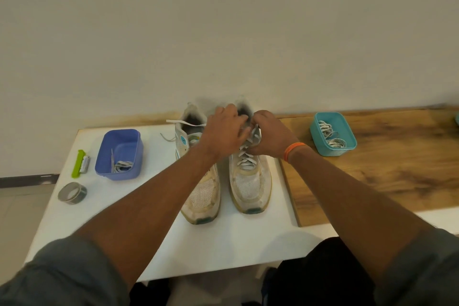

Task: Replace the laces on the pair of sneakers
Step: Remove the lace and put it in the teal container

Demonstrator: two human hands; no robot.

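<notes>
Mesh sneakers point(249, 181): both hands, left hand point(224, 129) and right hand point(267, 135), pinch flat lace point(254, 135).

A plain indoor room, set up as a simple work station rather than a furnished living space. A bare off-white wall point(223, 32) runs behind a flat white desk point(154, 236). Right of the desk, a brown wood-grain board point(387, 169) butts against that wall. Left of the desk, pale tiled floor point(17, 218) meets a dark skirting strip point(24, 180).
</notes>
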